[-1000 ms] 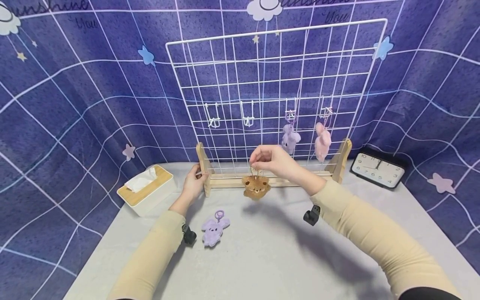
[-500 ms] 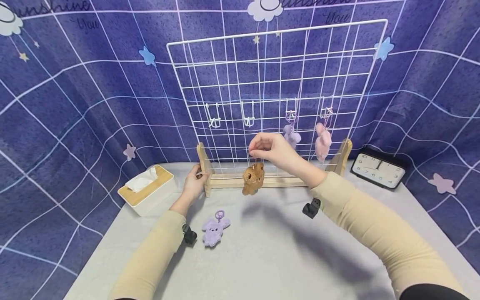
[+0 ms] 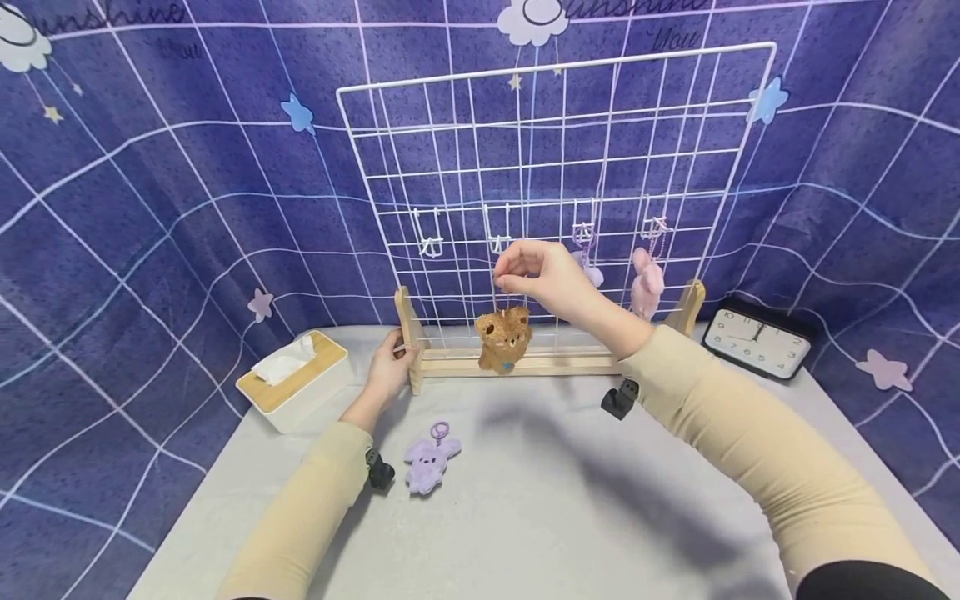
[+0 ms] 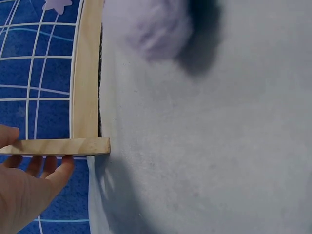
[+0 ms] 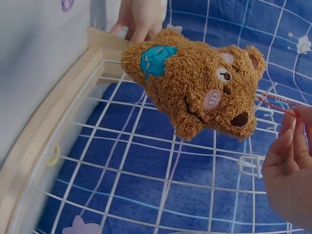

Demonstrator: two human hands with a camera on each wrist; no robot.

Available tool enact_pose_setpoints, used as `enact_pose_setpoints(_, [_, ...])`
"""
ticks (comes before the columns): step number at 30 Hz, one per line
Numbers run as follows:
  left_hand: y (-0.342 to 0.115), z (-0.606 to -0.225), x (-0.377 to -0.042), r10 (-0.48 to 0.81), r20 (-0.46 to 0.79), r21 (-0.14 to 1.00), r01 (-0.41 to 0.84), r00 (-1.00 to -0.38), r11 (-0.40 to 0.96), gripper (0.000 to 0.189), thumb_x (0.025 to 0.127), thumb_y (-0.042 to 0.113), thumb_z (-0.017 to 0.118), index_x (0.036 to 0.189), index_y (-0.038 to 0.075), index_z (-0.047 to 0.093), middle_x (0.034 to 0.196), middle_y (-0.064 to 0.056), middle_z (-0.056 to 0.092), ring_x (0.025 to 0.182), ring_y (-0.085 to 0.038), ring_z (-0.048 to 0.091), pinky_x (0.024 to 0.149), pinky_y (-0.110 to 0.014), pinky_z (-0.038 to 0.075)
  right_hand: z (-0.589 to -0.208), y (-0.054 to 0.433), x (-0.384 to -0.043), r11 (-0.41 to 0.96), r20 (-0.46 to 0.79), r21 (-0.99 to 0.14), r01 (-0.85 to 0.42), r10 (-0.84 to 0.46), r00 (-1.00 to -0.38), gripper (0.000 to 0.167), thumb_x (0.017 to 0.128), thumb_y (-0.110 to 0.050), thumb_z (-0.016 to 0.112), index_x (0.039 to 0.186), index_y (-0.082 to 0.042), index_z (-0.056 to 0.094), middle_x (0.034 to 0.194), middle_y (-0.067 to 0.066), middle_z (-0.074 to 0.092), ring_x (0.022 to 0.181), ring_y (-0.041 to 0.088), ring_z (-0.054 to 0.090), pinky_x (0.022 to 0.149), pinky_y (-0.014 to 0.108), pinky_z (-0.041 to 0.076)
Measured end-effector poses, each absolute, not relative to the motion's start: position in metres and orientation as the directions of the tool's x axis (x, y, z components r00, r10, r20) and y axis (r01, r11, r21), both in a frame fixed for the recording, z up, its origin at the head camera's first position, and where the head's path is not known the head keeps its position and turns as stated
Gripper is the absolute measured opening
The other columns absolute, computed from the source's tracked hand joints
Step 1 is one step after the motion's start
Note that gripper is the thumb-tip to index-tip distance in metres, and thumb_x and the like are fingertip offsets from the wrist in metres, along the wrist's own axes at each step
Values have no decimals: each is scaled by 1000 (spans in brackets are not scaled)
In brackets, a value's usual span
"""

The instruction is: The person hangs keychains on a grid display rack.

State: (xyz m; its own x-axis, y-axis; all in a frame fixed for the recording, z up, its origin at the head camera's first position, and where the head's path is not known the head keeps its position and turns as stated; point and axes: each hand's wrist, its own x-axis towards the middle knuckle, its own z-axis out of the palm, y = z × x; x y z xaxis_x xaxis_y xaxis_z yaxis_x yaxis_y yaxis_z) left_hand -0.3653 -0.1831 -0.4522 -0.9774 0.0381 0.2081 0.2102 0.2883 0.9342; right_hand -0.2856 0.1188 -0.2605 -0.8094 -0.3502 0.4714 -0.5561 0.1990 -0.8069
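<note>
My right hand [image 3: 543,275] pinches the thin ball chain [image 5: 278,103] of a brown teddy bear keychain [image 3: 504,340]. The bear dangles in front of a white wire grid rack [image 3: 555,67], below an unoccupied white hook [image 3: 500,243]. Its chain looks reddish in the right wrist view, and a teal patch [image 5: 158,59] shows on its body. My left hand [image 3: 388,367] grips the rack's left wooden foot [image 4: 63,146], thumb on one side and fingers on the other. On the table, a purple plush keychain [image 3: 427,467] lies near my left forearm.
Another bare hook [image 3: 431,246] is at the left of the grid. To the right hang a purple plush [image 3: 592,273], partly hidden by my right hand, and a pink plush [image 3: 647,283]. A tissue box [image 3: 322,362] stands left, a clock [image 3: 759,340] right.
My right hand has risen with the bear keychain towards the hooks, and the bear has swung and turned on its chain. My left hand has stayed on the wooden foot.
</note>
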Motion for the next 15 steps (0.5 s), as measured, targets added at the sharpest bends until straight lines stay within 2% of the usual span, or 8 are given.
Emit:
enact_pose_setpoints(3, [-183,-452,-365,48,212,932,216,-976,290,45,103,1,55,146,-7,43,140,-32,51,126,-43,54,108,-50,48,-257,120,-288,203,485,-799,-565,-337,-807,7,91,4,71,97,2,68,93,17,72,84,19,69,84,32,60])
enact_pose_setpoints(12, [-183,-452,-364,46,201,933,206,-978,295,46,103,2,56,146,-7,43,140,-31,51,128,-43,53,108,-50,49,-242,119,-296,214,530,-772,-599,-303,-792,5,93,2,71,97,0,69,92,14,73,87,26,69,85,31,58])
enact_pose_setpoints(15, [-183,-451,-365,41,201,930,204,-979,305,45,102,2,57,145,-6,44,139,-30,52,127,-42,54,106,-50,50,-239,118,-298,218,530,-775,-593,-286,-798,5,93,2,71,97,0,69,93,12,72,87,25,69,87,32,59])
